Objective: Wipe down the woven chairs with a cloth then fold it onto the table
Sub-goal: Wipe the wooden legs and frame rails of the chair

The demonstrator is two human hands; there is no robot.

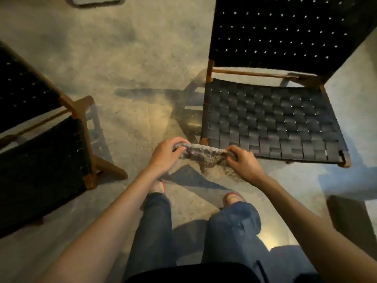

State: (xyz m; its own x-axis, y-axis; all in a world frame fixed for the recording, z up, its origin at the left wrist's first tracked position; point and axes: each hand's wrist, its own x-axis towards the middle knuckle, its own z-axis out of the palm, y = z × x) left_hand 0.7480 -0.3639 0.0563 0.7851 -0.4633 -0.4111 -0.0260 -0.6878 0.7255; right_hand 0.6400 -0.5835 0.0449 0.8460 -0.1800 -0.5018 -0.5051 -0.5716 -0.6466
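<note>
Cloth (206, 155) bunched between both hands (ends hidden in fists).

Both hands (206, 158) grip cloth (206, 155) beside chair (271, 123).

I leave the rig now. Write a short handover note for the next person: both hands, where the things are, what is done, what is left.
Left hand grips the left end of the cloth; right hand grips its right end.
The cloth is bunched, stretched between the hands, in the air, touching no chair.
Right chair stands just ahead of the hands; left chair stands at the left. No table is in view.
Done: the picture does not show which chairs are wiped.
Left: any wiping not done, then fold the cloth onto the table.
</note>
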